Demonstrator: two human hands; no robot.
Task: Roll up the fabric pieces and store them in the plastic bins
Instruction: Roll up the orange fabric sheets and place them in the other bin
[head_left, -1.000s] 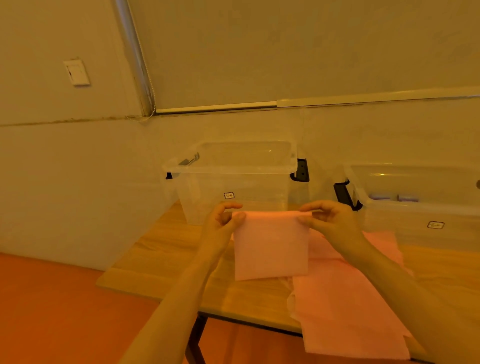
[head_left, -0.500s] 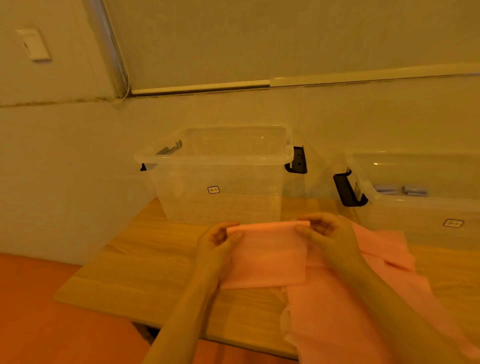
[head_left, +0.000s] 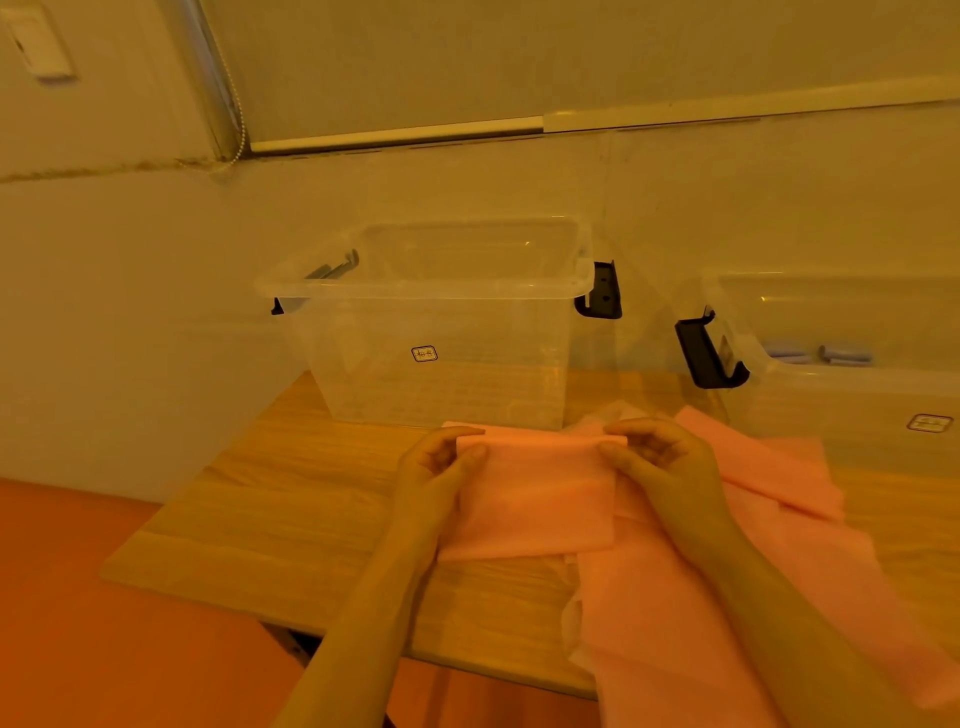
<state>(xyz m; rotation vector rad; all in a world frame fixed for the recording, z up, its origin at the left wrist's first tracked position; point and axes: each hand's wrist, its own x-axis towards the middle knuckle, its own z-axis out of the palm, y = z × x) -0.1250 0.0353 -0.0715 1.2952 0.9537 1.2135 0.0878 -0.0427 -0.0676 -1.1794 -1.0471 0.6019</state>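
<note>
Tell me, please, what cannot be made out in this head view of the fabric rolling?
- Right bin: cut off by the right edge; its contents are blurred by the wall.
- Labels on both bins: too small to read.
- Fabric pile: piece count hidden by overlap and the right arm.
- Left bin: whether empty is unclear.

Two bins (head_left: 436, 332) (head_left: 852, 395) side by side behind fabric pieces (head_left: 727, 597) on table (head_left: 249, 519).
</note>
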